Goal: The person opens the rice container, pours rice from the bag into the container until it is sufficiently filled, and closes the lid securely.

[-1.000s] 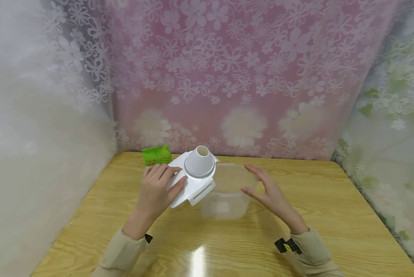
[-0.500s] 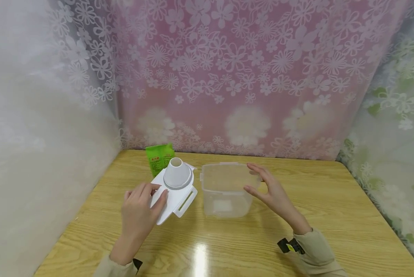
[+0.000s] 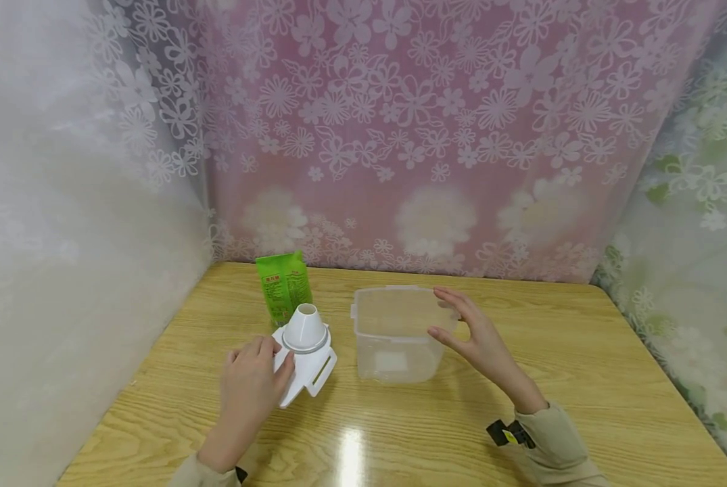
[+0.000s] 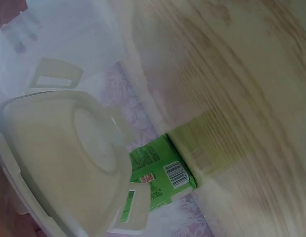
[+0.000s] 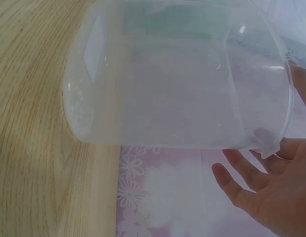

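On the wood-grained table point(image 3: 552, 325) stands a translucent, round-cornered plastic box point(image 3: 397, 325). A smooth white plastic lid point(image 3: 302, 370), tilted, bears a hollow, grey-edged cone point(image 3: 305, 331) and a slotted flap point(image 4: 140, 208). The left hand point(image 3: 250, 379) pinches its left edge, left of the box and near a printed green packet point(image 3: 286, 284). The right hand point(image 3: 475, 341), fingers loosely extended, touches the box's right rim.

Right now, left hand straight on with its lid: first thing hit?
Probably the green packet, which stands beyond the white lid in the left hand; the depth gap is unclear.
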Demonstrator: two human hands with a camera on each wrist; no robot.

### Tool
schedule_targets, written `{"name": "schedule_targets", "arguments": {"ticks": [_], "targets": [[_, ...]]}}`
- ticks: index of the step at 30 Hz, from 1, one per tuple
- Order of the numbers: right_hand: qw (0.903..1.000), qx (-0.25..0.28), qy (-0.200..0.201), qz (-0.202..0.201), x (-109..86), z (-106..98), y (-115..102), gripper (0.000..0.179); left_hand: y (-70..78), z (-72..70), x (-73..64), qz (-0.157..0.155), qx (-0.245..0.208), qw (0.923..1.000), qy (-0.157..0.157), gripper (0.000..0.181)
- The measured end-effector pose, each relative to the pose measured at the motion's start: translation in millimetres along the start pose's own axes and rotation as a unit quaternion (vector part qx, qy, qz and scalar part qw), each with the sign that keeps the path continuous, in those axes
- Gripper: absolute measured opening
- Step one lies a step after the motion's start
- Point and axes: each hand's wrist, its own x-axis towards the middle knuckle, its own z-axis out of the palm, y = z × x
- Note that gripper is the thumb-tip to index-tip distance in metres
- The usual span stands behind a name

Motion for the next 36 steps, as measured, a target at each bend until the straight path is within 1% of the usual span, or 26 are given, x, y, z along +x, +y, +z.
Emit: {"name": "schedule_targets", "arguments": {"ticks": [4, 9, 11, 15, 18, 20, 23, 25, 27, 30, 36], "targets": [[1.0, -0.001, -0.001, 0.001, 0.2, -0.1, -0.2, 0.067, 2.3, 4.7, -3.3, -0.01, 0.014, 0.9993, -0.033, 0.026], [1.0, -0.005, -0.002, 0.001, 0.4, 0.2, -1.0, 0.067, 4.3, 10.4, -6.7, -0.027, 0.02, 0.9968, -0.073, 0.027], [1.0, -0.006, -0.002, 0.0, 0.5, 0.4, -1.4, 0.067, 4.5, 12.8, -7.6, -0.03, 0.022, 0.9961, -0.08, 0.027], [1.0, -0.004, -0.003, -0.002, 0.7, 0.8, -1.6, 0.067, 4.7, 17.3, -9.0, -0.029, 0.033, 0.9956, -0.082, 0.028], [1.0, -0.004, -0.004, -0.004, 0.8, 0.6, -1.7, 0.066, 5.8, 18.2, -8.9, -0.027, 0.045, 0.9942, -0.093, 0.032], [1.0, -0.004, -0.003, -0.005, 1.0, 0.4, -1.9, 0.066, 7.2, 17.6, -8.5, -0.029, 0.052, 0.9919, -0.113, 0.035], [1.0, -0.004, -0.004, -0.005, 1.2, -0.2, -2.2, 0.066, 9.6, 16.9, -8.1, -0.032, 0.059, 0.9859, -0.153, 0.038], [1.0, -0.004, -0.004, -0.004, 1.1, -0.6, -2.4, 0.066, 10.7, 16.9, -8.9, -0.03, 0.063, 0.9828, -0.171, 0.039], [1.0, -0.006, -0.004, -0.003, 0.8, -0.7, -2.2, 0.066, 11.3, 17.5, -10.0, -0.026, 0.065, 0.9814, -0.179, 0.04], [1.0, -0.006, -0.003, -0.003, 0.4, -0.8, -1.9, 0.066, 11.2, 18.4, -11.4, -0.019, 0.065, 0.9826, -0.173, 0.041], [1.0, -0.008, -0.002, -0.005, 0.3, -0.6, -1.2, 0.066, 9.7, 19.9, -11.9, -0.02, 0.054, 0.9838, -0.169, 0.044]]}}
